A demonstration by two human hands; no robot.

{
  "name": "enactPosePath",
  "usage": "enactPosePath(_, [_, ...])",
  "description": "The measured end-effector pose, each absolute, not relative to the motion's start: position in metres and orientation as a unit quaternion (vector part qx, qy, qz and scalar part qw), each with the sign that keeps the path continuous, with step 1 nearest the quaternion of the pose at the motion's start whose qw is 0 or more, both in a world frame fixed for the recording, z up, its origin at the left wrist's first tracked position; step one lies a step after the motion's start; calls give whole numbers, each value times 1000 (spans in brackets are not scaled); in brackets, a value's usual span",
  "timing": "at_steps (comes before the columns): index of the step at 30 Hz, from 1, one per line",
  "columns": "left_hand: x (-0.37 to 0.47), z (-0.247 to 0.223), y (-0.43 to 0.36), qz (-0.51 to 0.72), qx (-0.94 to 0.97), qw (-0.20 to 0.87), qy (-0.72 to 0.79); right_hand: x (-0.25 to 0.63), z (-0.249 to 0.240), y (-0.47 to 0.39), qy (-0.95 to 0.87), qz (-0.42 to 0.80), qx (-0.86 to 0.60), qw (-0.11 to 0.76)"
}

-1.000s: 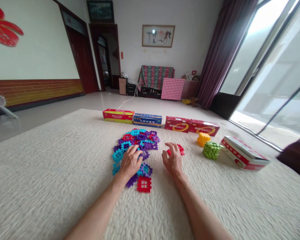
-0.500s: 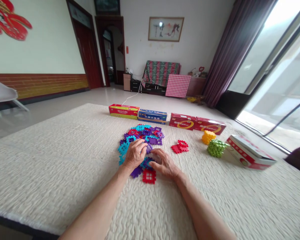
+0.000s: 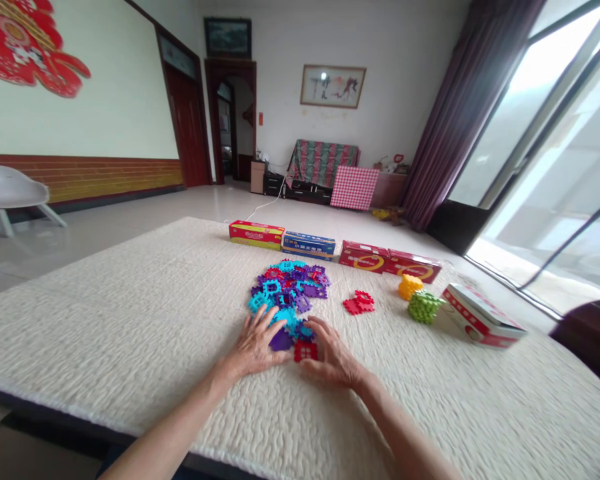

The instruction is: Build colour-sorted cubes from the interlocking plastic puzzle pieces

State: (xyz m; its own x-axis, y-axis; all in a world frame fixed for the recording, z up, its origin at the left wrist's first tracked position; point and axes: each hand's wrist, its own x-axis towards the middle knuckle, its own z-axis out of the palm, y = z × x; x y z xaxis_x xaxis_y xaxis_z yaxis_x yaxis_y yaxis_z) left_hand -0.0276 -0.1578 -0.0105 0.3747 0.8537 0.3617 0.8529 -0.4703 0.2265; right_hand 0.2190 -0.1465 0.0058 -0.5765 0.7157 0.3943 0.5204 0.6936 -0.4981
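Observation:
A pile of interlocking plastic building pieces [image 3: 291, 288], purple, light blue and red, lies in front of me on the cloth-covered table. My left hand [image 3: 257, 343] rests with spread fingers at the pile's near left edge, beside a flat purple piece [image 3: 281, 341]. On the other side, my right hand [image 3: 334, 353] has its fingers apart, with the thumb by a red window-shaped piece [image 3: 306, 351]. Its fingertips touch or nearly touch the dark blue pieces at the near end. Neither hand visibly grips a piece.
Small red pieces [image 3: 359, 303] lie right of the pile. Farther right are a yellow stack [image 3: 411, 287], a green stack [image 3: 425, 307] and a white-and-red box [image 3: 483, 317]. A red-yellow box [image 3: 257, 235], a blue box [image 3: 309, 246] and two red boxes [image 3: 364, 257] line the back.
Both hands have drawn back toward me from the middle of the pile to its near end. The left fingers have spread, and a purple piece between the hands is let go. The view has tilted up.

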Motion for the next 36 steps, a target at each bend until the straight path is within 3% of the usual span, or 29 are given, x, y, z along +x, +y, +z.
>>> enactPosePath(4, [-23,-12,-153,223,833,-4,507,212,3,-153,-871,112,-367,306])
enactPosePath(16, [27,8,-111,251,827,-61,500,228,2,-104,-832,104,-350,416])
enactPosePath(28, [54,-7,-91,241,840,-48,484,225,-4,-91,-795,80,-470,375])
enactPosePath(36, [54,-9,-84,267,833,-64,480,228,-6,-90,-797,65,-468,377])
